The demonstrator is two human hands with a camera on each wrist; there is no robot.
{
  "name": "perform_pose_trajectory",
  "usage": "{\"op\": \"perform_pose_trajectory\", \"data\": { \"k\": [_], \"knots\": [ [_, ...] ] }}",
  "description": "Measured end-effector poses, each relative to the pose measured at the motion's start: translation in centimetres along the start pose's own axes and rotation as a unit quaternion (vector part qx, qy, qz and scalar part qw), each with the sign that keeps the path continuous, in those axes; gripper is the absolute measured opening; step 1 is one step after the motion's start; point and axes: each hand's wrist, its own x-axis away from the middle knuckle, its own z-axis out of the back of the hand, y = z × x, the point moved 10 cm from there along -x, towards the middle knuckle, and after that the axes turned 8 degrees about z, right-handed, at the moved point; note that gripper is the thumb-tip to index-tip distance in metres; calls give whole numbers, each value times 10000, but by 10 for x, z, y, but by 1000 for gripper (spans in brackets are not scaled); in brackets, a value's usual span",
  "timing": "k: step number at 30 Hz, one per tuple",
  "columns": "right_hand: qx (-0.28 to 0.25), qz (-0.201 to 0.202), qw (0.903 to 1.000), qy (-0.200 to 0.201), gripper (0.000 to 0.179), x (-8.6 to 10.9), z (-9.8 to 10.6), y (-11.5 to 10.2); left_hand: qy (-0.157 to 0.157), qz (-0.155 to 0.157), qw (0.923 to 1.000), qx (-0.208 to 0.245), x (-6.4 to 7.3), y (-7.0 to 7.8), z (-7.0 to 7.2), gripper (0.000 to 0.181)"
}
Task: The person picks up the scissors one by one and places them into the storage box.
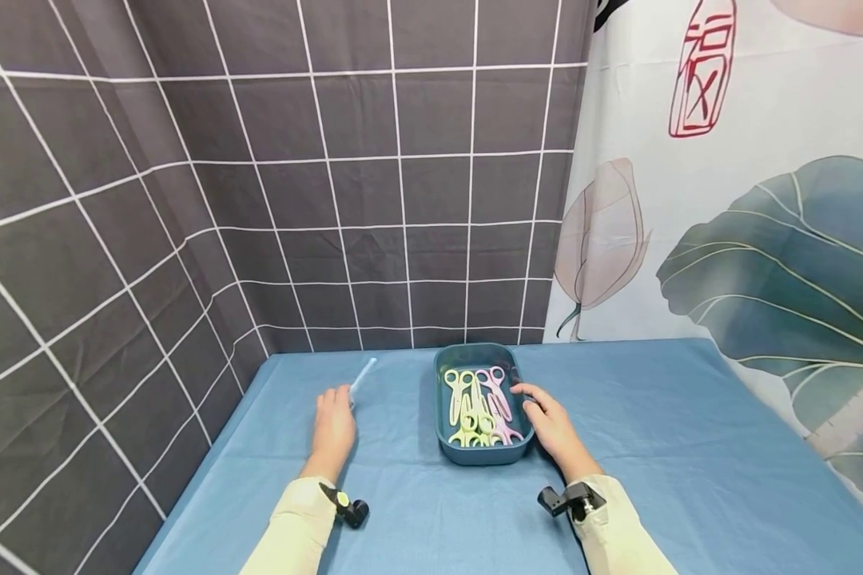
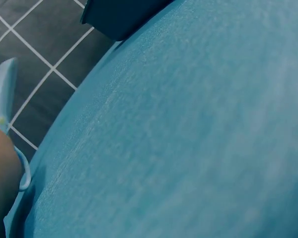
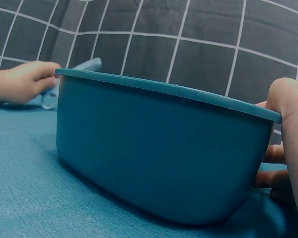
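Note:
My left hand [image 1: 334, 423] holds a pair of light blue scissors [image 1: 363, 377] to the left of a dark blue plastic tub [image 1: 483, 456]. In the left wrist view the scissors' blades [image 2: 3, 91] point up, and a handle loop [image 2: 26, 173] shows beside the hand. My right hand [image 1: 557, 435] grips the tub's right rim, with some fingers [image 3: 274, 178] against the outer wall in the right wrist view. Inside the tub lie several yellow-green scissors [image 1: 455, 399] and several pink scissors [image 1: 500, 391], overlapping one another.
A blue cloth [image 1: 410, 511] covers the table. Behind it and to the left hangs a dark grey curtain [image 1: 431, 192] with a white grid. A white curtain [image 1: 618, 96] with leaf prints hangs at the right. A small black camera sits on each wrist.

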Motion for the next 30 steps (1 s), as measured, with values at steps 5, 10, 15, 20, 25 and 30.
{"op": "perform_pose_trajectory", "data": {
  "k": [5, 10, 15, 20, 25, 30],
  "knots": [
    [40, -13, 10000, -32, 34, 1, 0, 0, 138, 649, 9957, 650, 2, -5, 5, 14],
    [-11, 29, 10000, 17, 33, 1, 2, -1, 106, 1000, 9845, 1435, 3, 1, 2, 15],
    [19, -10, 10000, -15, 33, 0, 0, 0, 62, 1309, 9706, 2019, 4, 5, -6, 18],
    [35, -29, 10000, 13, 34, 0, 1, 0, 9, 1477, 9563, 2524, 5, 15, -13, 18],
    [-17, 18, 10000, -7, 33, 0, 2, -1, -234, 1661, 9378, 3040, 7, 29, -26, 15],
    [-18, 62, 10000, -14, 33, 0, -1, -2, -543, 1717, 9190, 3507, 11, 47, -35, 13]
  ]
}}
